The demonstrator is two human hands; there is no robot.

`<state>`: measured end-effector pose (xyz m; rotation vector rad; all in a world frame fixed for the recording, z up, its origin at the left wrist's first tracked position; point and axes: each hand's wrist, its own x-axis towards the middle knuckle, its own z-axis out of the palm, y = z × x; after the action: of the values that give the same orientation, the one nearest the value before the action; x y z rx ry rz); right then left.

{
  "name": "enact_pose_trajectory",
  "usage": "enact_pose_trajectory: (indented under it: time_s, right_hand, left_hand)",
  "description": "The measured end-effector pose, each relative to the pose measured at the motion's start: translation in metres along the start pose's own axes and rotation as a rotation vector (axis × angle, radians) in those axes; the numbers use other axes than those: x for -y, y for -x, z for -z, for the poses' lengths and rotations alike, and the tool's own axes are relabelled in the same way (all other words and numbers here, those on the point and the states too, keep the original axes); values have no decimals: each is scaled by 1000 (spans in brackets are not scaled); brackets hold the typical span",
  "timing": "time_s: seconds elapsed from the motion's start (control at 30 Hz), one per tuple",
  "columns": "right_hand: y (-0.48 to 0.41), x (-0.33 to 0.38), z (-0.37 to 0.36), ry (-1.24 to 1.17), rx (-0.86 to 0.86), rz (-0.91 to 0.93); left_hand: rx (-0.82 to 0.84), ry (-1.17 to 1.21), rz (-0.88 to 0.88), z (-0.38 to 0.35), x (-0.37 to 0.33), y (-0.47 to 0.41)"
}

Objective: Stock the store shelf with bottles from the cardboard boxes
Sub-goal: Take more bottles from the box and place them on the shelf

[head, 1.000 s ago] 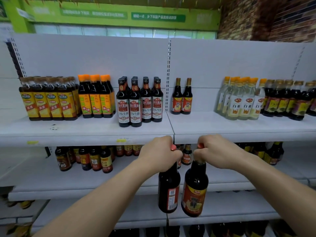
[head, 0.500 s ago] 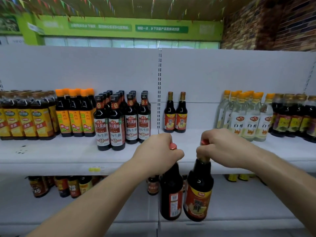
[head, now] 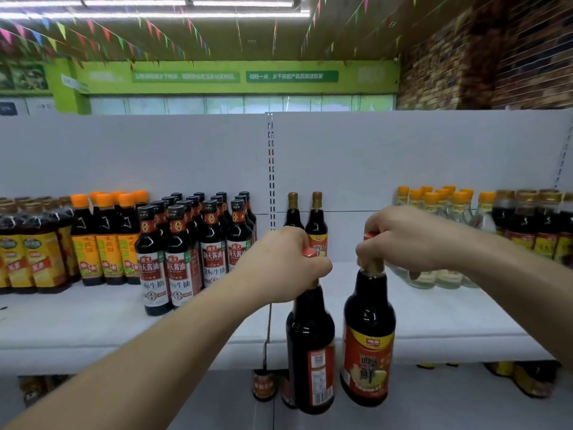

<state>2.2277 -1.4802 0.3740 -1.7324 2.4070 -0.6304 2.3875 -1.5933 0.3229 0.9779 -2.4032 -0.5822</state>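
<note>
My left hand (head: 285, 262) grips the red-capped neck of a dark sauce bottle (head: 311, 352), its back label facing me. My right hand (head: 406, 237) grips the neck of a matching bottle (head: 368, 336) whose red and yellow front label faces me. Both bottles hang upright in front of the white shelf's front edge (head: 434, 349), their bases below the shelf board. Two bottles of the same kind (head: 316, 225) stand at the back of the shelf, straight beyond my hands.
Left of the gap stand several dark soy bottles with white labels (head: 183, 252), orange-capped bottles (head: 105, 237) and wrapped yellow-label packs (head: 31, 252). Clear vinegar bottles (head: 440, 206) and more dark bottles (head: 533, 221) fill the right. A lower shelf holds bottles (head: 263, 383).
The two bottles have risen in my hands from the lower shelf level towards the upper shelf's front edge. The view has tilted up, showing the ceiling. Both grips are unchanged.
</note>
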Motion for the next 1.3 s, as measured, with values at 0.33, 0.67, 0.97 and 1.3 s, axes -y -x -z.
enact_pose_trajectory:
  time_s: [0.33,0.67,0.97,1.3]
  right_hand:
    - [-36,-11,28,-24,-17,-23]
    - [-89,-28,28,1,-28,-41]
    - [-126,-44,12,-5,-28,-90]
    - [-152,-59,-6,-5,15,-126]
  left_hand:
    - [-42,5,-13,18,-18,-53]
    - [-63,-35,-2,13,-10,-108]
    - [-74,-43,63,-11,11,-137]
    - [-113,-18,84,-30,20,-160]
